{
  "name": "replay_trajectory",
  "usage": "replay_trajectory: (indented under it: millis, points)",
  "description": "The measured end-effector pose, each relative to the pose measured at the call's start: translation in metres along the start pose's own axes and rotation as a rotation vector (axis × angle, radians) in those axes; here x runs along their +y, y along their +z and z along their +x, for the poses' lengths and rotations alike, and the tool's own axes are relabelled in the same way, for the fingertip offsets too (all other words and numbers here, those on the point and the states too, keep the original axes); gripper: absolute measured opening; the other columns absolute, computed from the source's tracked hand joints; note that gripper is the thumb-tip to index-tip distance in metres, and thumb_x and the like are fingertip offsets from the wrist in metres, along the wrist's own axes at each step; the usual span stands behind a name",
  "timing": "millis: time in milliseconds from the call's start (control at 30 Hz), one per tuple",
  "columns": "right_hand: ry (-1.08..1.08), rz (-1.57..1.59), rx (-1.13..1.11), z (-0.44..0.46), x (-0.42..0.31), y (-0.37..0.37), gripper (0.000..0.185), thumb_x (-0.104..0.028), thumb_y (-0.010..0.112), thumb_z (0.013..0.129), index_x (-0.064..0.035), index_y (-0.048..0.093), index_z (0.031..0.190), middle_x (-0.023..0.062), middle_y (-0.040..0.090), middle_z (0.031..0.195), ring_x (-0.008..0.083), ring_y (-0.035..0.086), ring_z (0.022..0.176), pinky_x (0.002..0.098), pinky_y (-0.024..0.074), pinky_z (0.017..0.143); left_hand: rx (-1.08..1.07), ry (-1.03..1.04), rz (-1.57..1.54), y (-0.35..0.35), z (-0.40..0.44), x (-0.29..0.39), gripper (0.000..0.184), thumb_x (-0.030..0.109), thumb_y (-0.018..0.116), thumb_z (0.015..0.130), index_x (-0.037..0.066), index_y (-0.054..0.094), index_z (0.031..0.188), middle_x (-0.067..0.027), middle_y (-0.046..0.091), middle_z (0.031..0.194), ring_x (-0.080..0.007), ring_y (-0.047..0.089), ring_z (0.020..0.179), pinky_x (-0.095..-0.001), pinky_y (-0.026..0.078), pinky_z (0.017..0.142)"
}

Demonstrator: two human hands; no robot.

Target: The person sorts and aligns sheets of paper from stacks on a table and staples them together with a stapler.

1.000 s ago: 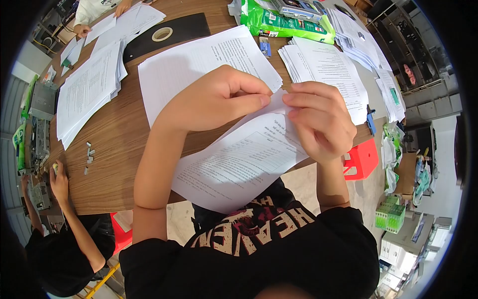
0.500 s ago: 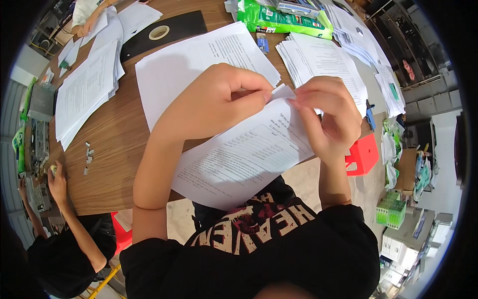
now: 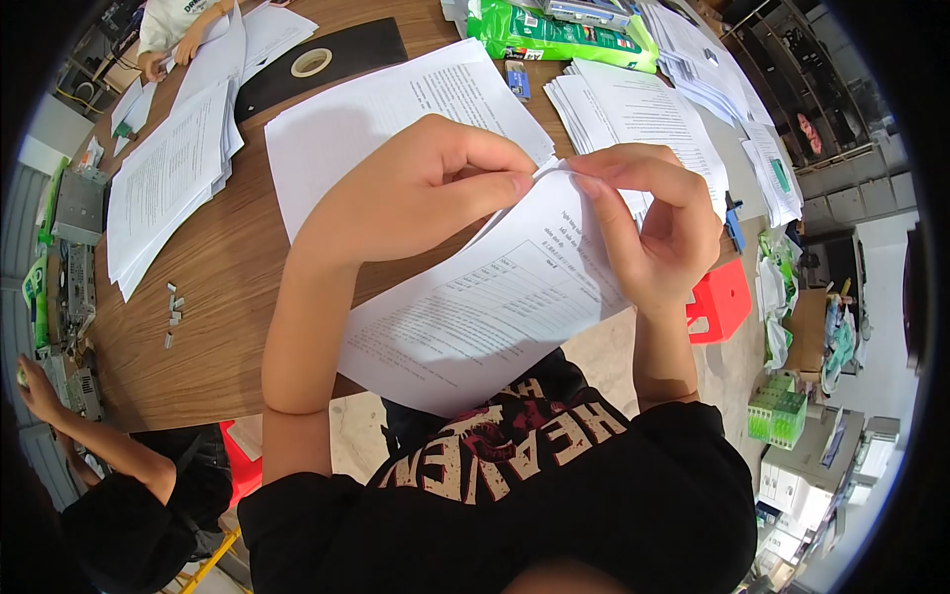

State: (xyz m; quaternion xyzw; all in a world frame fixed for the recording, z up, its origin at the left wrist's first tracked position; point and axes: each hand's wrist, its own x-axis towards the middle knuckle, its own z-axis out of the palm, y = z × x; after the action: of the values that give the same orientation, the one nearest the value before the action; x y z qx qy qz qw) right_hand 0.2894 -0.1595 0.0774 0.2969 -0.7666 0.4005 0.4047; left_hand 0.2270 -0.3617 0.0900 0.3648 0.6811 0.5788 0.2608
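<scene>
My left hand [image 3: 435, 193] pinches the top edge of a few printed sheets [image 3: 465, 327] between thumb and fingers. On the same edge, just to the right, the thumb and fingertips of my right hand [image 3: 658, 223] are closed too. The sheets hang tilted over the table's front edge, printed side up, and their lower end reaches my shirt. Behind my left hand lies a stack of printed paper [image 3: 346, 119]. Another stack of printed pages [image 3: 643, 119] is beyond my right hand.
A green plastic pack [image 3: 564, 40], a small blue box [image 3: 517, 81] and a tape roll [image 3: 312, 63] on a black board lie farther back. Small silvery pieces [image 3: 173, 317] dot the wooden table [image 3: 228, 346]. Co-workers' hands [image 3: 40, 391] appear at left; a red stool [image 3: 720, 302] stands right.
My fingertips have shifted slightly along the sheets' top edge, which now bends between them. The co-worker's hand at left has moved away from the table; the one at back left lifts a sheet.
</scene>
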Motion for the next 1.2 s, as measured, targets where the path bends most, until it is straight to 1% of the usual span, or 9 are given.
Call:
replay_trajectory:
  millis: [367,600,733,833,900,967,1000,1033,1200]
  points:
    - [0.029,-0.02,0.002,-0.002,0.001,0.002,0.021,0.005,0.07,0.072,-0.0019,0.059,0.089,0.0073,0.069,0.083,0.0151,0.063,0.074,0.0233,0.0469,0.066,-0.042,0.019,-0.025,0.002,-0.001,0.002,0.018,0.013,0.059,0.09,-0.004,0.064,0.093,0.0044,0.054,0.07,-0.0009,0.043,0.062,-0.0181,0.033,0.053]
    - [0.304,0.218,-0.052,0.005,-0.001,-0.001,0.034,0.001,0.073,0.073,-0.0012,0.057,0.103,0.0064,0.066,0.091,0.0115,0.061,0.073,0.0201,0.0446,0.063,-0.03,-0.03,-0.004,0.002,0.0,0.003,0.016,0.012,0.061,0.088,-0.003,0.064,0.092,0.0057,0.052,0.066,0.0,0.038,0.057,-0.0189,0.029,0.048]
    - [0.692,0.472,-0.293,0.005,0.004,-0.01,0.025,-0.002,0.068,0.08,-0.0007,0.061,0.103,0.0055,0.066,0.086,0.0094,0.059,0.071,0.0195,0.043,0.06,0.026,-0.003,0.082,0.009,-0.002,-0.001,0.017,0.013,0.06,0.089,-0.003,0.065,0.093,0.0007,0.058,0.071,-0.0026,0.048,0.064,-0.0196,0.038,0.057]
    - [0.679,0.259,-0.484,0.004,0.009,-0.019,0.011,-0.006,0.063,0.085,0.0008,0.065,0.094,0.0037,0.064,0.078,0.0073,0.056,0.069,0.0195,0.0433,0.06,0.102,0.071,0.227,0.01,-0.004,0.005,0.019,0.013,0.057,0.09,-0.003,0.065,0.097,-0.0047,0.063,0.079,-0.0073,0.056,0.073,-0.0227,0.045,0.067]
    - [0.519,0.125,-0.339,0.006,0.005,-0.018,0.009,-0.007,0.063,0.086,0.0011,0.066,0.09,0.0032,0.063,0.075,0.0059,0.055,0.068,0.0189,0.0427,0.059,0.147,0.103,0.34,0.005,-0.011,0.009,0.021,0.012,0.055,0.091,-0.003,0.064,0.101,-0.0078,0.066,0.084,-0.0103,0.06,0.079,-0.0249,0.047,0.074]
    - [0.343,0.004,-0.176,0.01,0.006,-0.02,0.01,-0.007,0.063,0.087,0.0014,0.067,0.087,0.0026,0.062,0.072,0.0046,0.053,0.068,0.0184,0.042,0.058,0.125,0.128,0.293,-0.022,-0.027,0.009,0.027,0.015,0.049,0.094,-0.004,0.06,0.111,-0.0112,0.067,0.092,-0.0149,0.063,0.083,-0.0281,0.049,0.078]
    - [0.342,0.016,-0.077,0.009,0.01,-0.028,0.01,-0.007,0.063,0.087,0.0016,0.067,0.088,0.0019,0.062,0.073,0.0038,0.052,0.067,0.0178,0.041,0.058,0.09,0.123,0.335,-0.041,-0.041,0.006,0.052,0.039,0.049,0.093,-0.004,0.052,0.122,-0.0143,0.066,0.097,-0.0203,0.065,0.089,-0.0328,0.049,0.084]
    - [0.342,0.029,0.02,0.008,0.014,-0.036,0.01,-0.007,0.063,0.086,0.0017,0.067,0.09,0.0012,0.062,0.074,0.003,0.051,0.067,0.0172,0.04,0.058,0.097,0.119,0.348,-0.057,-0.059,0.0,0.052,0.039,0.049,0.093,-0.004,0.052,0.122,-0.0143,0.066,0.097,-0.0203,0.065,0.089,-0.0328,0.049,0.084]
    - [0.442,0.105,0.217,-0.008,0.031,-0.058,0.013,-0.008,0.064,0.087,0.0035,0.065,0.093,-0.0015,0.062,0.076,0.003,0.05,0.067,0.016,0.0384,0.061,0.257,0.107,-0.151,-0.066,-0.125,-0.065,0.123,0.086,0.051,0.06,-0.008,0.029,0.137,-0.0218,0.059,0.114,-0.0296,0.058,0.107,-0.0402,0.043,0.094]
